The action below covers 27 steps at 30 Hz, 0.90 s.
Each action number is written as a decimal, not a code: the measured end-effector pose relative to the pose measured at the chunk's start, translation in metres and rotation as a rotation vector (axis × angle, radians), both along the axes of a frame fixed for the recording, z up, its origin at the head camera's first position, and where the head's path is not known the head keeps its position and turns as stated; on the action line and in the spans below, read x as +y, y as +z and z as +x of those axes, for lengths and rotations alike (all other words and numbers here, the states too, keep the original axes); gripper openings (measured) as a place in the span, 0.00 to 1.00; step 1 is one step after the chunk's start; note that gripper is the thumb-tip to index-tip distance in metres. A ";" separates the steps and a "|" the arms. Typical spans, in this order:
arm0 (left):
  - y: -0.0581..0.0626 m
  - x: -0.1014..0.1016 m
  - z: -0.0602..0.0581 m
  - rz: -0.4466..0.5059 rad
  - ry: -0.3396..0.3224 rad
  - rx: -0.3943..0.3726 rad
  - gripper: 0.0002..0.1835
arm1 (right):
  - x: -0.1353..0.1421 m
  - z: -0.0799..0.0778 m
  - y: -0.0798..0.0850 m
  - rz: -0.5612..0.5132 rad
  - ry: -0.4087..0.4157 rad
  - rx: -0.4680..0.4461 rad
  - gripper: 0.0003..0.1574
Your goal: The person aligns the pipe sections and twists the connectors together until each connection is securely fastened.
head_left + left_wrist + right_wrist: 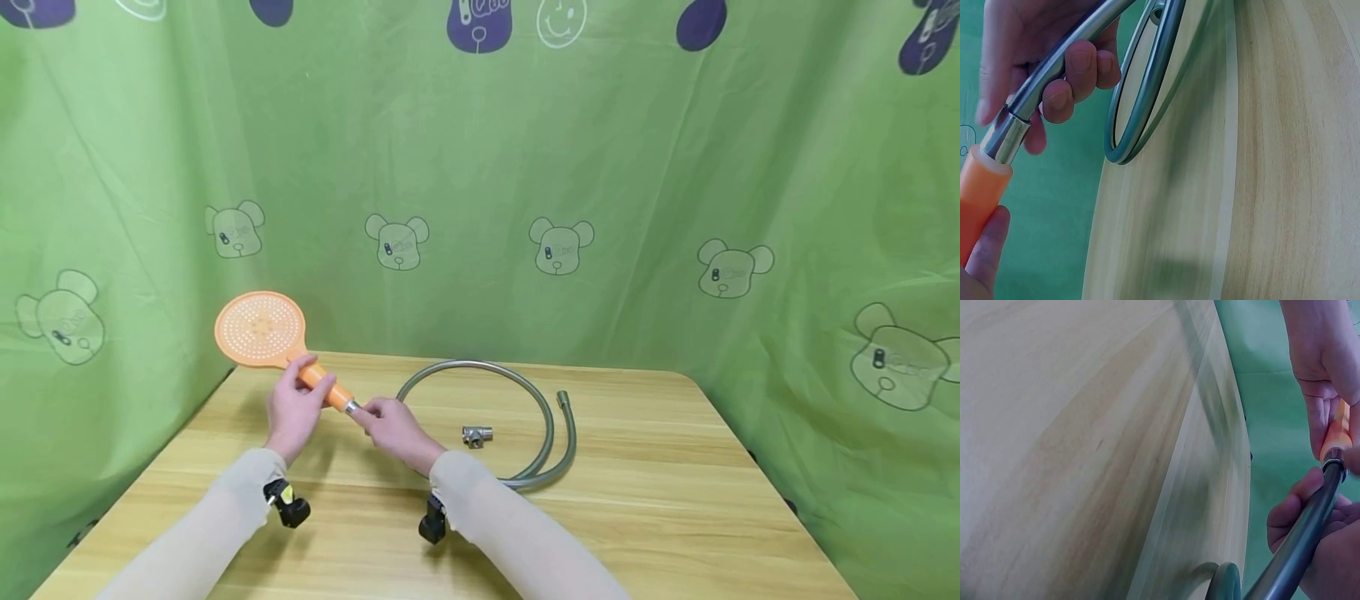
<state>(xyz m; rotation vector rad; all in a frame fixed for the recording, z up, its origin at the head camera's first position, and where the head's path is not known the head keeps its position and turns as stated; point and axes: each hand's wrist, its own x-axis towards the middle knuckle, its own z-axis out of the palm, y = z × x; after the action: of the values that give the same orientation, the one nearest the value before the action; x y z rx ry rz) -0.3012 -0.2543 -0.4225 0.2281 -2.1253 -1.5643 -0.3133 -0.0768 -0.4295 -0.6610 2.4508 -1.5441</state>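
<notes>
An orange hand shower head (260, 329) is tilted up to the left above the table, its perforated face visible. My left hand (295, 408) grips its handle, with the thumb (990, 247) along the orange grip in the left wrist view. At the handle's lower end, my right hand (397, 429) holds the grey shower hose (1044, 81) in curled fingers. The hose's silver end fitting (1005, 139) meets the handle end; how far it is screwed on cannot be told. In the right wrist view, the hose (1300, 544) runs toward the orange handle (1337, 431).
A small metal tee fitting (476, 437) lies on the wooden table (637, 500), right of my right hand. Around it the hose loops, its free end (562, 398) pointing away from me at the right. A green curtain (480, 308) hangs behind the table and at both sides.
</notes>
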 end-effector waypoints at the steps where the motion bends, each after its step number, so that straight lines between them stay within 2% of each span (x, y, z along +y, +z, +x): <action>1: 0.000 0.000 0.000 0.000 0.001 0.002 0.29 | 0.000 0.000 0.000 -0.001 -0.009 -0.002 0.15; 5: 0.001 0.002 0.001 -0.006 0.007 0.008 0.29 | 0.001 0.001 -0.001 -0.022 -0.025 0.009 0.19; 15: -0.001 0.003 0.001 0.010 -0.011 0.006 0.29 | 0.003 0.001 -0.001 0.000 -0.007 0.037 0.12; 21: -0.002 0.001 0.000 -0.003 -0.011 -0.006 0.29 | 0.001 -0.002 -0.003 0.004 0.013 0.009 0.18; 27: -0.001 0.001 -0.001 -0.028 0.011 -0.010 0.29 | 0.001 -0.001 -0.002 -0.030 -0.011 -0.030 0.20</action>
<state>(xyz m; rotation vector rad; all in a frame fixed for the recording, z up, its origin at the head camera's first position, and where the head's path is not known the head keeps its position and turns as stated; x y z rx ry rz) -0.3018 -0.2538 -0.4235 0.2387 -2.1487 -1.5294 -0.3146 -0.0762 -0.4313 -0.6259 2.4182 -1.5858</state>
